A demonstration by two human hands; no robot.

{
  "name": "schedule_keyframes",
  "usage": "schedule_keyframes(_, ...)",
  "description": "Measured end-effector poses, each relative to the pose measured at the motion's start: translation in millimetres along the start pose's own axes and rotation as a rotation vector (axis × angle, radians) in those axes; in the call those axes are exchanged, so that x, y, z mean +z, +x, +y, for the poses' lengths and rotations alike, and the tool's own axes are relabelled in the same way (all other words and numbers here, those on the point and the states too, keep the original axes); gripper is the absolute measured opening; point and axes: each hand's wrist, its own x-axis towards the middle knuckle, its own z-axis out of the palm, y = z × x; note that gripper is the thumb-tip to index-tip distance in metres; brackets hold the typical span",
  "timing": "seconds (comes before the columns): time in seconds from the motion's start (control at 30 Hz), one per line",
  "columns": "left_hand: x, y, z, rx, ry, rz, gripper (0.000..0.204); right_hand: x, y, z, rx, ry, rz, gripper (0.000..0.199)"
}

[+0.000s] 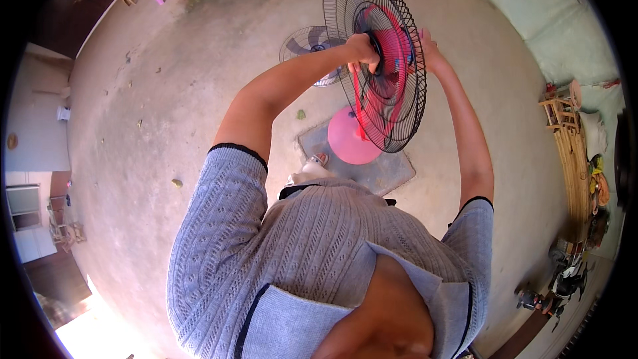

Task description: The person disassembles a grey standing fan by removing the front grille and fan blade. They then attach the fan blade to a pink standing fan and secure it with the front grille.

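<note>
Two hands on one pink standing fan (pixel 384 86), up at twelve o'clock. Left hand (pixel 363 50) clenches the hub through the black wire grille (pixel 399 103); right hand (pixel 428 53) braces behind, grip unclear. We'd steady the cage, turn slowly.

A black wire fan guard (pixel 392 60) covers pink blades (pixel 392 46) above a pink round base (pixel 349 138); the knit shirt (pixel 299 252) is grey with dark trim.

fan grille (pixel 392 103) held up between left hand (pixel 364 48) and right hand (pixel 428 50), round base (pixel 349 139) on floor slab (pixel 392 174) below, second fan (pixel 311 43) lying behind
</note>
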Motion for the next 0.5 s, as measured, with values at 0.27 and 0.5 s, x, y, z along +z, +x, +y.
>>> schedule_keyframes(0.27, 3, 19, -2, -0.068, 0.039, -0.132, 0.067, -1, -6, -4, -0.091, -0.121, 0.064, 0.084)
schedule_keyframes(0.5, -7, 20, 2, -0.187, -0.087, -0.279, 0.065, 0, -3, 1, -0.046, -0.038, 0.112, 0.093)
